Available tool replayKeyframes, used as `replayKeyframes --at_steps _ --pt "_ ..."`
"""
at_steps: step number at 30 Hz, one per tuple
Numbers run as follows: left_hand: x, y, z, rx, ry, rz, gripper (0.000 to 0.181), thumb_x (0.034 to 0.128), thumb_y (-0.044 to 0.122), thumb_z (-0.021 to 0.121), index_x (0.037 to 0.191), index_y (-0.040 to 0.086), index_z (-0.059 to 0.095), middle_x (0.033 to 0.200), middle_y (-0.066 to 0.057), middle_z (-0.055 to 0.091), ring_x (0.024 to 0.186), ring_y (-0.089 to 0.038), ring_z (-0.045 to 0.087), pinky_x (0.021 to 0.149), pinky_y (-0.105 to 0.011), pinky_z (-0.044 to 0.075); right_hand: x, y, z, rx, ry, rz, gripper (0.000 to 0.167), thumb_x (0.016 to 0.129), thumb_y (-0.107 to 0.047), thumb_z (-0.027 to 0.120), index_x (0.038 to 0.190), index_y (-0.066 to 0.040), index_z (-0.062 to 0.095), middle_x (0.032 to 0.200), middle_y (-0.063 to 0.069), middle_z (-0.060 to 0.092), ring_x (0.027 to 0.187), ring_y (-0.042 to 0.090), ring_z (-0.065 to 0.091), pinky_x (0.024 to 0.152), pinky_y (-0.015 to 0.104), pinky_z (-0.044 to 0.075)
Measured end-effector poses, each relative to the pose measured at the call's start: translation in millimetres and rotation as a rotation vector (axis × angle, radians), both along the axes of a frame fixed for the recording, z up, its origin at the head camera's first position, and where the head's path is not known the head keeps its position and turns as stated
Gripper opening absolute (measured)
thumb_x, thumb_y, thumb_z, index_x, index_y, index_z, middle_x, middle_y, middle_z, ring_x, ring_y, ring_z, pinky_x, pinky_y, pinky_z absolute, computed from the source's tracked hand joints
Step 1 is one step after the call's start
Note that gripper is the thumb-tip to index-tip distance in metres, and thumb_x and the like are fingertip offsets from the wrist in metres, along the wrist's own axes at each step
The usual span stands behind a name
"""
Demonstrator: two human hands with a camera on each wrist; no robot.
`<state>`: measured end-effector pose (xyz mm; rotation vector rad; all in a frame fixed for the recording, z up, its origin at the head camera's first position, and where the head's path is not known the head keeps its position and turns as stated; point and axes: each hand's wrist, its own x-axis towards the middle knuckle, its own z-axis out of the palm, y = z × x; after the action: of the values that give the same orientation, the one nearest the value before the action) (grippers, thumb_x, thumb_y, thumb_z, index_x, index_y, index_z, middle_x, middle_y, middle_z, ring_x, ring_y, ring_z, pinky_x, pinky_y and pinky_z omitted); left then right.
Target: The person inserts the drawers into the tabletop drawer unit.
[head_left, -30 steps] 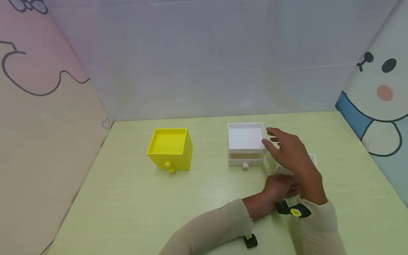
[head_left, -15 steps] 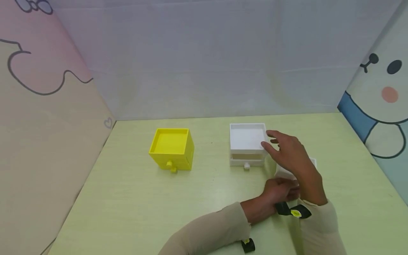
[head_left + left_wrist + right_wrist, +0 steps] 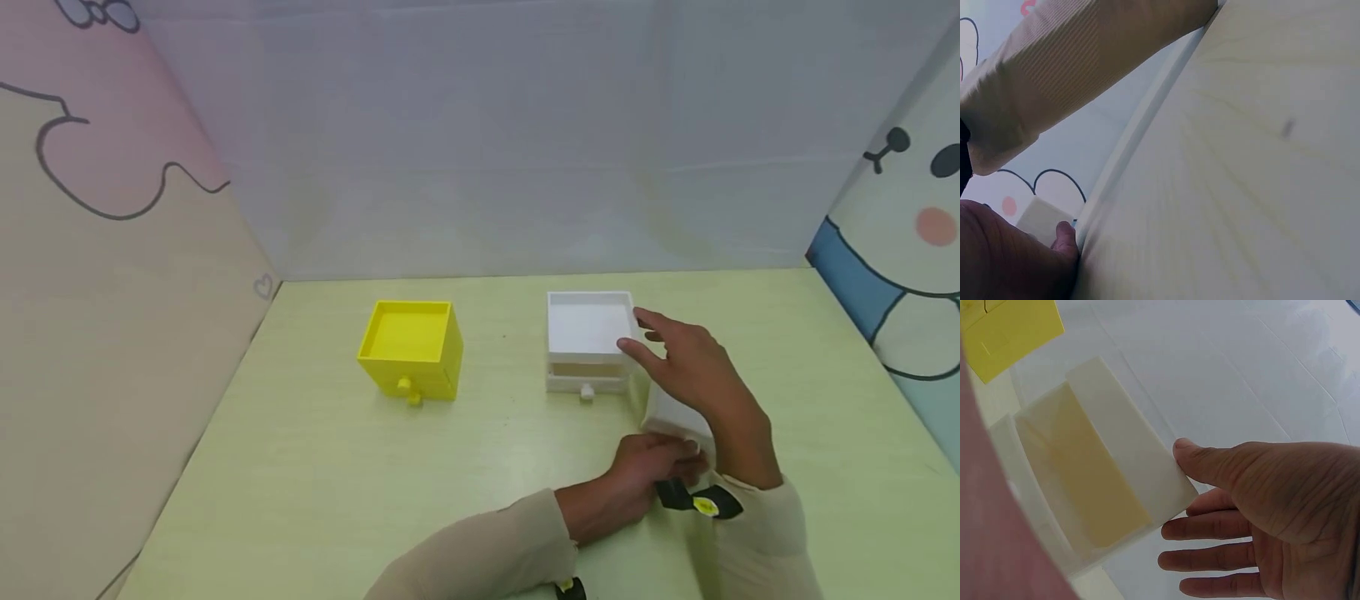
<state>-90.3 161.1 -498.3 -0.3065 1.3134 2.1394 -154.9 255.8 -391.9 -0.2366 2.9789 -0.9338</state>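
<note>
A small white drawer cabinet [image 3: 588, 325], also visible in the right wrist view [image 3: 1125, 444], stands right of centre on the table. A gap opens beneath its tray-like top, above a front with a knob [image 3: 587, 392]. My right hand [image 3: 690, 362] rests against the cabinet's right side, thumb and fingers spread and fairly straight. Under that wrist, my left hand [image 3: 648, 475] grips the near end of a white box-like piece [image 3: 673, 414]. The piece sits tilted and is partly hidden by the right forearm. In the left wrist view, the left thumb [image 3: 1065, 236] shows beside it.
A yellow drawer cabinet [image 3: 412, 346] with knobs stands to the left on the pale table [image 3: 315, 475]. A plain cloth [image 3: 480, 150] hangs behind. Cartoon-printed panels [image 3: 112, 333] flank both sides. My forearms cross near the front right.
My left hand and the white box-like piece have shifted slightly toward me. The right hand stays at the white cabinet. The whole head view has drifted a little.
</note>
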Motion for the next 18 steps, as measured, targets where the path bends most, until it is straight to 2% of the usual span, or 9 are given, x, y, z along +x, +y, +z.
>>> replayKeyframes --at_steps 4,9,14,18 --pt "5.3 -8.2 -2.9 0.029 0.022 -0.030 0.007 0.0870 -0.003 0.068 0.086 0.004 0.068 0.092 -0.023 0.073 0.082 -0.021 0.072 0.069 -0.026 0.057 0.4 1.4 -0.1 -0.010 -0.002 0.009 0.066 0.102 -0.043 0.054 0.151 -0.002 0.038 0.134 0.030 0.056 0.111 0.050 0.060 0.093 0.064 0.044" --pt "13.9 -16.8 -5.1 0.011 0.029 -0.035 0.005 0.0871 -0.002 0.069 0.087 0.003 0.069 0.091 -0.023 0.073 0.084 -0.022 0.073 0.073 -0.029 0.058 0.1 2.1 -3.0 -0.023 0.003 0.012 0.065 0.101 -0.041 0.057 0.151 -0.004 0.038 0.139 0.028 0.053 0.115 0.049 0.058 0.094 0.065 0.043" --pt "20.4 -20.9 -2.5 -0.047 0.018 0.002 0.004 0.0866 -0.003 0.069 0.087 0.001 0.069 0.086 -0.019 0.073 0.080 -0.020 0.071 0.074 -0.033 0.059 -1.2 1.3 -4.4 -0.015 0.026 0.014 0.064 0.101 -0.040 0.058 0.150 -0.003 0.040 0.135 0.029 0.055 0.114 0.048 0.059 0.093 0.065 0.043" --pt "23.8 -22.7 -1.0 -0.082 0.023 0.019 0.003 0.0872 -0.003 0.069 0.088 0.000 0.070 0.086 -0.017 0.073 0.076 -0.018 0.070 0.067 -0.029 0.058 -1.5 1.3 -4.1 -0.013 0.026 0.020 0.065 0.101 -0.039 0.058 0.151 -0.002 0.039 0.135 0.030 0.055 0.115 0.048 0.059 0.093 0.065 0.043"
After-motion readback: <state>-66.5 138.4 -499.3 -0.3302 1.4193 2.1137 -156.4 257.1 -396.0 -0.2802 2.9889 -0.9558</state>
